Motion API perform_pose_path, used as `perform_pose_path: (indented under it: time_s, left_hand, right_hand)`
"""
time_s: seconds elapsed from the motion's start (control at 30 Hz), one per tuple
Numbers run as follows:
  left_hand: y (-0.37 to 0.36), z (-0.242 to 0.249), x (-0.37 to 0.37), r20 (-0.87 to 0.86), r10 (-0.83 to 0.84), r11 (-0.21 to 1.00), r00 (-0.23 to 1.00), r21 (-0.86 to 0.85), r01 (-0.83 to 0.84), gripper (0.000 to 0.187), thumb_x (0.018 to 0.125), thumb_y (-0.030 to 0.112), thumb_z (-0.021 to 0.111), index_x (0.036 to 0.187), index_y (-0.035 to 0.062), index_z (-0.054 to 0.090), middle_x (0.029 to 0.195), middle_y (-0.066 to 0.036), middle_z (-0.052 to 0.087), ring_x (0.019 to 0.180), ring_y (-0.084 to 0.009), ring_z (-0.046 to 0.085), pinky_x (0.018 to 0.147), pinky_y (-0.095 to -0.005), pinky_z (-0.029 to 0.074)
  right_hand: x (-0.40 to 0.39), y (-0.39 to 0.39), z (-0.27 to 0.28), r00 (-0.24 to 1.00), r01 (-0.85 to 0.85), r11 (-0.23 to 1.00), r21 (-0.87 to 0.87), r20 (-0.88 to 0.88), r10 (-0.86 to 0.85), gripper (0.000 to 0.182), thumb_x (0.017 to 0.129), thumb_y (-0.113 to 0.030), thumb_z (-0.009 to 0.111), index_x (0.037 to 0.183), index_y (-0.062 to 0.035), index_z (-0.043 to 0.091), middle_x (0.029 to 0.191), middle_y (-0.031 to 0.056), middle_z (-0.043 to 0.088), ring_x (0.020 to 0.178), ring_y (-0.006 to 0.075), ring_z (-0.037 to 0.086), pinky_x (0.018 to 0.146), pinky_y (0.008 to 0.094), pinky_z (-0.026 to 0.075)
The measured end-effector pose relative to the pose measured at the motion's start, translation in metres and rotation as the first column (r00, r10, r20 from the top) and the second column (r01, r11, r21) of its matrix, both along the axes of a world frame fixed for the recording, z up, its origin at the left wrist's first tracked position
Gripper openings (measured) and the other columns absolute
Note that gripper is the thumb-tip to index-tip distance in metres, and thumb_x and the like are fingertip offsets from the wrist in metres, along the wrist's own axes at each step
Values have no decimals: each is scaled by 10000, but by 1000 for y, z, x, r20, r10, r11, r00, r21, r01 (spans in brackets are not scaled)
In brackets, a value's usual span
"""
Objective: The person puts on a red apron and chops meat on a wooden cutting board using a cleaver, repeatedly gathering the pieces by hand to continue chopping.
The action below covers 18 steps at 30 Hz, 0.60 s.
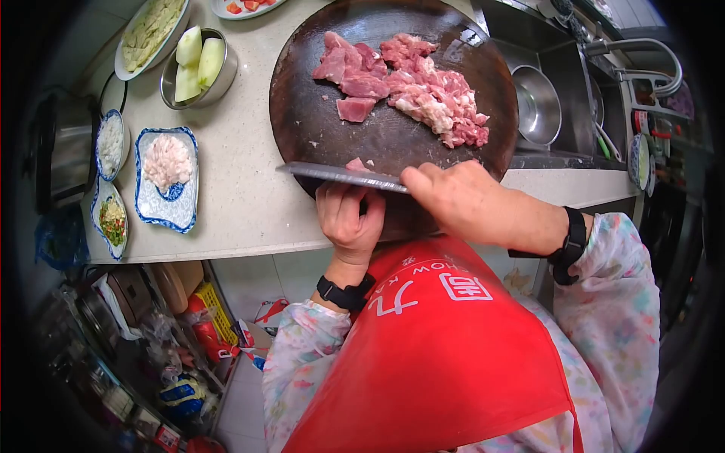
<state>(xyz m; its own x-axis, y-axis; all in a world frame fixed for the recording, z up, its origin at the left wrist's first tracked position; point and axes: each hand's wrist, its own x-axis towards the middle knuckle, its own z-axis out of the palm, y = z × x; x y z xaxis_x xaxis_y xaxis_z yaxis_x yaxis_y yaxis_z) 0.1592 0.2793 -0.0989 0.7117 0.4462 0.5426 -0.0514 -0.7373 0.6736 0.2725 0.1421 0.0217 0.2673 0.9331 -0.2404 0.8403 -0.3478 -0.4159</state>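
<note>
A round dark chopping board (332, 147) bears raw meat. Larger meat slices (355, 68) lie at its upper left, and a heap of smaller cut meat (442, 102) lies to their right. My right hand (461, 196) is closed round the knife, whose blade (343, 175) points left across the near part of the board. My left hand (347, 219) is at the board's near edge, just below the blade, with its fingers bent; what they hold, if anything, is hidden. A small meat piece (356, 164) shows just beyond the blade.
Left on the counter (242, 189) are a blue-rimmed dish of pale minced food (168, 162), a metal bowl of peeled vegetables (198, 94) and several small dishes. At the right, a sink (570, 83) holds a metal bowl (535, 106). Shelves stand below left.
</note>
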Motion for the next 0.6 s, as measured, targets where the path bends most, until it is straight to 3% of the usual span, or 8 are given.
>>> perform_pose_path:
  time_s: [0.07,0.17,0.3,0.37,0.6]
  left_hand:
    - [-1,0,0,41,-11,1000,999,3,11,276,669,-78,686,910,57,669,953,-92,645,866,-297,602,787,-394,486]
    - [0,-1,-3,18,2,999,1000,51,-3,283,667,-87,681,906,64,660,917,-81,629,857,-288,599,783,-374,481]
    - [0,-3,0,40,-26,999,999,39,24,270,660,-73,689,901,47,681,938,-93,639,827,-296,605,745,-399,491]
    - [-1,2,2,36,24,996,999,80,-27,297,678,-20,743,968,11,691,914,-129,649,809,-311,607,708,-413,497]
    - [-1,-1,-2,-26,39,999,999,9,-39,327,677,12,770,992,-7,686,900,-136,643,764,-347,603,703,-431,506]
  right_hand:
    - [6,-8,-10,986,154,987,39,-70,-151,221,771,-31,591,945,0,458,758,188,599,656,336,663,498,422,494]
    - [1,-14,-6,984,177,976,129,-59,-171,257,750,-22,601,963,-3,459,772,169,592,651,335,652,507,407,497]
    - [-11,-23,10,996,83,992,100,-32,-80,273,739,-21,602,969,1,458,774,155,574,621,315,642,492,390,496]
    - [-12,-28,8,999,36,997,63,-5,-36,256,748,-40,596,961,4,461,770,144,557,584,288,631,469,375,493]
    - [-10,-40,24,999,8,997,-83,39,-5,186,794,-71,562,931,8,464,755,153,557,543,276,624,433,371,482]
